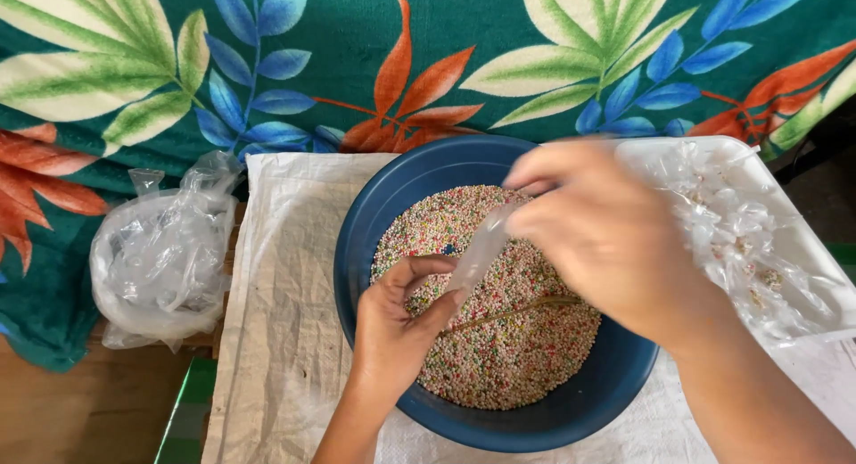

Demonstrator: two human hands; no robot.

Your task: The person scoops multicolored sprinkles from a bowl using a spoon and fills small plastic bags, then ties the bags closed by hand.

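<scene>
A dark blue round basin (374,214) holds a heap of tiny multicoloured beads (508,348). Over the beads both hands hold a small clear plastic pouch (481,250). My left hand (397,326) pinches the pouch's lower end between thumb and fingers. Blurred with motion, my right hand (606,237) grips the pouch's upper end. A thin brown stick (517,311) lies on the beads just right of my left hand.
The basin stands on a white woven sack (281,286). A white tray (785,223) with several small clear pouches sits at the right. A crumpled clear plastic bag (160,259) lies at the left. Leaf-patterned cloth (357,45) covers the back.
</scene>
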